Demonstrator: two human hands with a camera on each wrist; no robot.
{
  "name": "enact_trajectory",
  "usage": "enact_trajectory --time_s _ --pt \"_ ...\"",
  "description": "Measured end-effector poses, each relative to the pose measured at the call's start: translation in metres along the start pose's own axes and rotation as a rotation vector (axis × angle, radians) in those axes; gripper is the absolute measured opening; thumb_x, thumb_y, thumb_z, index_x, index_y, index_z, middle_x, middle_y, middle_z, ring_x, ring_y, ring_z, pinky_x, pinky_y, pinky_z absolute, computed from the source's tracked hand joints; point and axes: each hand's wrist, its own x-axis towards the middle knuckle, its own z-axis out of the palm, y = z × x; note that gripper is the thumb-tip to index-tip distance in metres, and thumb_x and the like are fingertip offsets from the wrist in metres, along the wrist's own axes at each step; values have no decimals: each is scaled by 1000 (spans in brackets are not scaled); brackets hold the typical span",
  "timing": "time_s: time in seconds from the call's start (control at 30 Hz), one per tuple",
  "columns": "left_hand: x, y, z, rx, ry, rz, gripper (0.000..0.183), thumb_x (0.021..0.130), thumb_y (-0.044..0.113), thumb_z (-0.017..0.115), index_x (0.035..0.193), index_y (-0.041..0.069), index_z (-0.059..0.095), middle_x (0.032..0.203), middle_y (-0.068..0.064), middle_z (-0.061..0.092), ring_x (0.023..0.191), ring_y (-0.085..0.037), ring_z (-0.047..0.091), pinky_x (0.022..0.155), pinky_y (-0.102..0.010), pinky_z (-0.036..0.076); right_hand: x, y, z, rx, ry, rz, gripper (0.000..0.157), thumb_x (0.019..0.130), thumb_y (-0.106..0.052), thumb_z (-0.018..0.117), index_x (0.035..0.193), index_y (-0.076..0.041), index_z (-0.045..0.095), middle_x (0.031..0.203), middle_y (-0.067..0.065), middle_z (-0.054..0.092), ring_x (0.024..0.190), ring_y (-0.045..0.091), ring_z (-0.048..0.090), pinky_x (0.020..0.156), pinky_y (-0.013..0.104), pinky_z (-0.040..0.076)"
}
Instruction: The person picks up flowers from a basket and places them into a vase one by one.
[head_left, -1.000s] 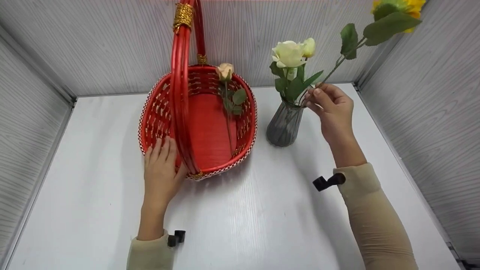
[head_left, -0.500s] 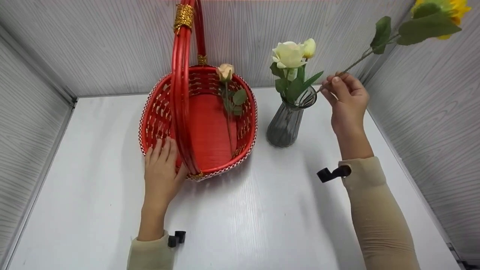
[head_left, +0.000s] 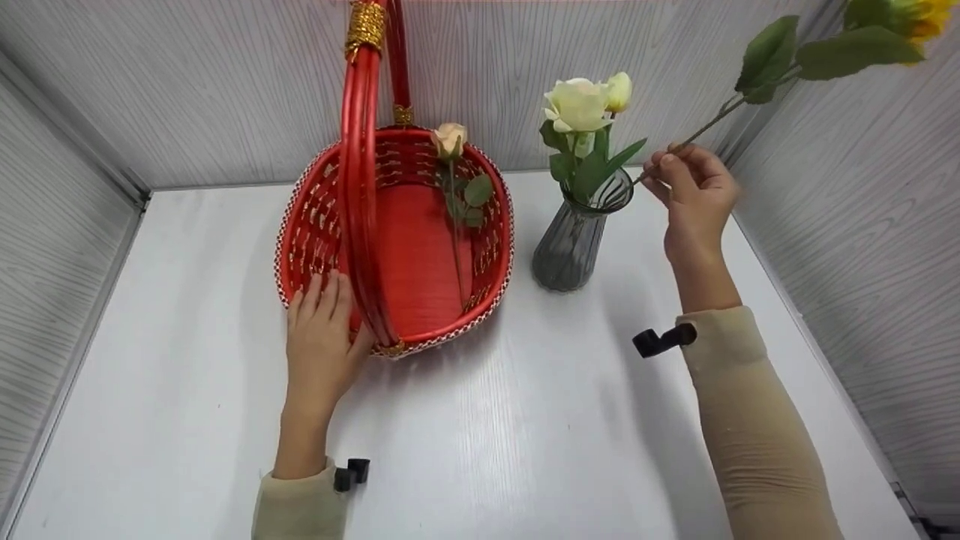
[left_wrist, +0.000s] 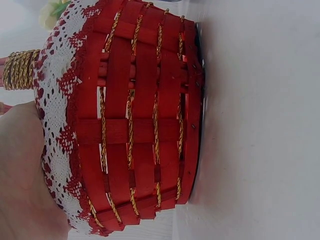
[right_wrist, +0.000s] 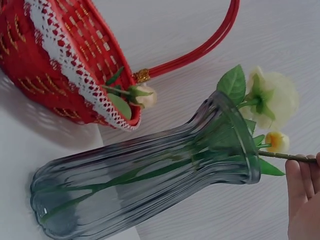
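In the head view my right hand [head_left: 699,184] pinches the stem of a yellow sunflower [head_left: 924,22], its bloom at the top right corner and partly cut off. The stem slants down to the rim of a grey ribbed glass vase [head_left: 568,251]. A white rose [head_left: 577,105] and a pale tulip [head_left: 619,92] stand in the vase. My left hand [head_left: 319,341] rests over the near left rim of a red woven basket [head_left: 420,255], fingers extended inside beside the handle. A peach rose [head_left: 450,141] leans within the basket. The left wrist view shows the basket's lace edge [left_wrist: 62,100].
The basket's tall red handle [head_left: 358,172] arches up beyond the top of the frame. Both vase and basket stand on a white table [head_left: 480,450], near its back edge. Grey wood-grain panels [head_left: 225,82] enclose the back and both sides.
My right hand has moved right and slightly up with the sunflower, whose stem has slid outward at the vase mouth. The left hand, basket and vase have stayed in place.
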Motion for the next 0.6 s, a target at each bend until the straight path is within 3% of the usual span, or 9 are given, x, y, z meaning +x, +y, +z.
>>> enact_trajectory --time_s 0.3,0.47,0.6 --pt "-1 -1 2 7 28 16 65 91 27 56 149 0 43 151 -21 45 145 -41 35 121 -56 16 -1 11 4 -89 -61 21 23 97 -16 64 100 7 66 89 17 71 80 26 71 70 32 61" --pt "0 -1 2 6 16 11 65 91 27 56 149 0 43 152 -21 44 145 -41 34 121 -57 16 1 13 7 -124 -105 18 20 96 -14 65 109 1 63 89 18 71 77 26 71 70 32 61" --pt "0 -2 1 2 15 11 65 92 27 56 149 0 42 152 -21 44 145 -41 34 121 -57 16 3 11 9 -134 -80 52 19 92 -9 69 107 0 62 93 17 70 81 25 70 74 30 60"
